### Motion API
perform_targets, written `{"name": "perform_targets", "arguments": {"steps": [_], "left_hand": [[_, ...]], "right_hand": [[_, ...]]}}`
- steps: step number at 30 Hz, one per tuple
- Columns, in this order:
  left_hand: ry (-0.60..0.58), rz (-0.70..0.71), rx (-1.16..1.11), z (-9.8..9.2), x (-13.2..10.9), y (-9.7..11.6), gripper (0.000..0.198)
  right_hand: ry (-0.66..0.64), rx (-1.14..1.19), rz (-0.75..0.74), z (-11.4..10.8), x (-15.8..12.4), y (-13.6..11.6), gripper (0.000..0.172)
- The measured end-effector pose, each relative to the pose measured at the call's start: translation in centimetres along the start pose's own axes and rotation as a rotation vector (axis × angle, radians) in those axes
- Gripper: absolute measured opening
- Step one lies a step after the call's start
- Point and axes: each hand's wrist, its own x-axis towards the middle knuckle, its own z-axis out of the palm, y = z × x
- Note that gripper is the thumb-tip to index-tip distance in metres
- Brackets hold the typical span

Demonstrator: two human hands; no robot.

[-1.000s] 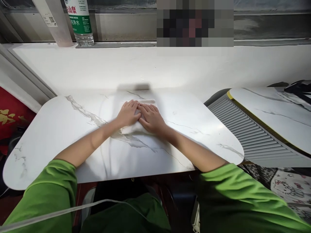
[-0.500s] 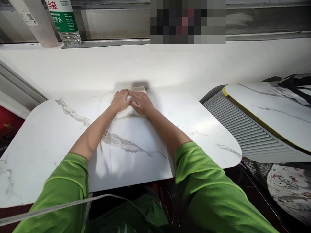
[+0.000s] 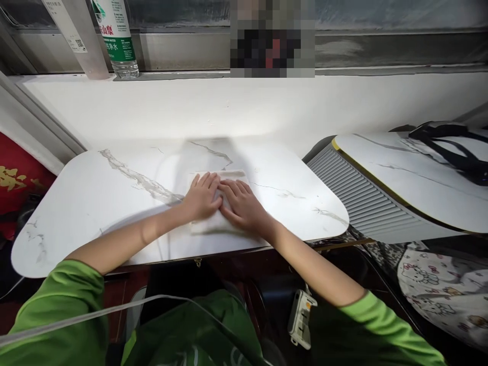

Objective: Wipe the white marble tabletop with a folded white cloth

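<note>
A folded white cloth [image 3: 213,225] lies flat on the white marble-patterned tabletop [image 3: 84,203], near its front edge. My left hand [image 3: 203,197] rests palm down on the cloth's left part, fingers stretched out and pointing away from me. On the right part lies my right hand [image 3: 244,204], also flat with its fingers extended. The thumbs and index fingers of both hands meet or nearly meet over the middle of the cloth. Most of the cloth's surface is hidden under the palms.
On the sill at the back left stand a green-labelled water bottle [image 3: 121,51] and a translucent container [image 3: 82,46]. A second marbled top with a ribbed side [image 3: 343,188] is at the right, with a black strap [image 3: 450,147] on it. A white cable [image 3: 95,314] crosses in front of me.
Both hands have drawn the cloth from the back edge by the wall toward me, near the front edge. My elbows have spread outward, and the view has shifted slightly.
</note>
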Motion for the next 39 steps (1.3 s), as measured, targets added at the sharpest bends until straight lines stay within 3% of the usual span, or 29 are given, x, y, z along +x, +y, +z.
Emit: {"name": "perform_targets", "arguments": {"steps": [5, 9, 14, 20, 23, 26, 29, 33, 36, 39], "left_hand": [[-0.083, 0.073, -0.005, 0.0, -1.6, 3.5, 0.061], [-0.073, 0.099, -0.031, 0.2, 0.1, 3.9, 0.060], [-0.074, -0.001, -0.054, 0.7, 4.7, 2.6, 0.063], [0.024, -0.083, -0.042, 1.1, 13.1, -1.1, 0.059], [0.072, -0.102, -0.051, 0.9, 16.5, -3.0, 0.057], [0.096, -0.111, -0.034, 0.6, 18.3, -4.3, 0.054], [0.074, -0.104, 0.008, 0.4, 18.6, -4.7, 0.053], [0.024, -0.105, 0.029, 0.2, 17.1, -3.6, 0.055], [0.004, -0.118, 0.028, 0.7, 14.8, -1.1, 0.057], [0.005, -0.130, 0.004, 1.5, 11.7, 2.8, 0.058]], "right_hand": [[0.043, 0.019, 0.109, -0.4, -4.6, -0.6, 0.051], [0.034, -0.016, 0.136, -0.1, -4.8, 1.2, 0.055], [0.039, -0.034, 0.075, 0.4, -1.0, 6.2, 0.053], [0.018, -0.041, 0.063, 1.2, 6.1, 12.7, 0.051], [0.035, -0.067, 0.137, 1.6, 9.3, 14.4, 0.052], [0.014, -0.095, 0.196, 2.1, 11.3, 15.3, 0.054], [-0.003, -0.101, 0.194, 2.4, 11.8, 15.9, 0.053], [-0.018, -0.082, 0.160, 2.2, 10.4, 15.5, 0.054], [-0.047, -0.075, 0.109, 1.1, 7.4, 14.3, 0.056], [-0.051, -0.057, 0.047, -0.5, 2.9, 13.0, 0.056]]}}
